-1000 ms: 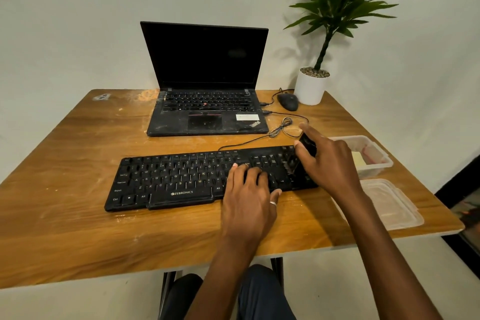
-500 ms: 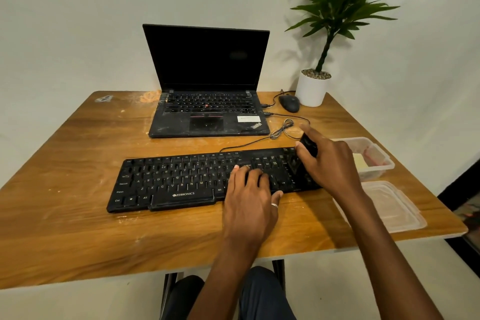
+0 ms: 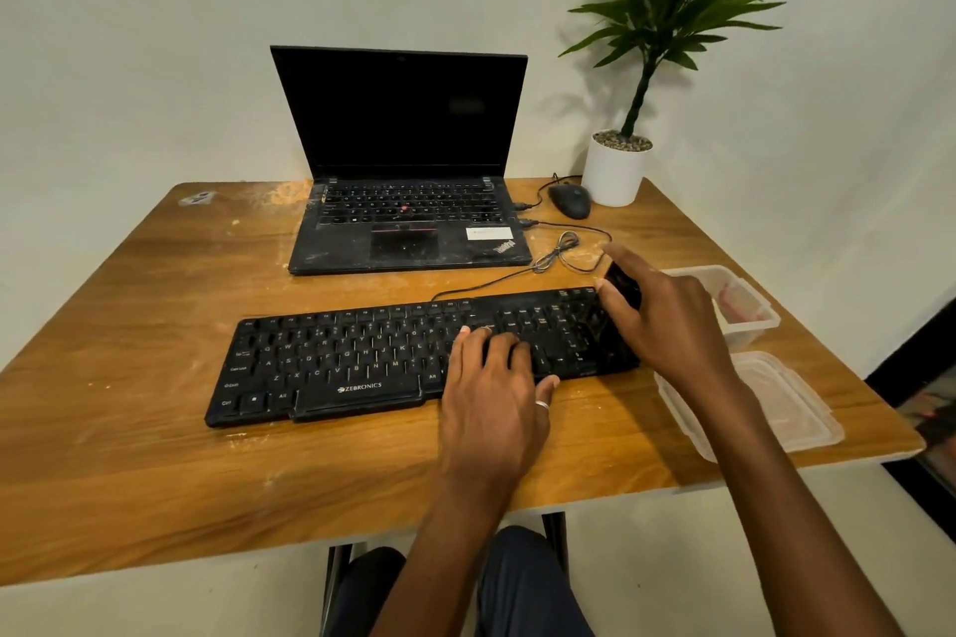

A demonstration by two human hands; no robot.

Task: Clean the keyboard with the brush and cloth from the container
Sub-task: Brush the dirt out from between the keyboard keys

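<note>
Since half a second before, little had changed: the right hand [image 3: 667, 326] kept its fingers curled round the black brush [image 3: 623, 287] at the right end of the keyboard [image 3: 336, 362], over the number keys, and the left hand [image 3: 491, 398] stayed resting on the keys, fingers relaxed, holding nothing. One flat black plastic keyboard lay on the worn wooden table [image 3: 129, 378], with one open laptop [image 3: 408, 222] behind it, and one clear rectangular plastic container [image 3: 765, 321] and its one lid [image 3: 776, 409] to the right.

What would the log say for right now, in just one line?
right hand: grips brush over right end of keyboard | left hand: rests on keyboard | container: open | lid: beside it
</note>
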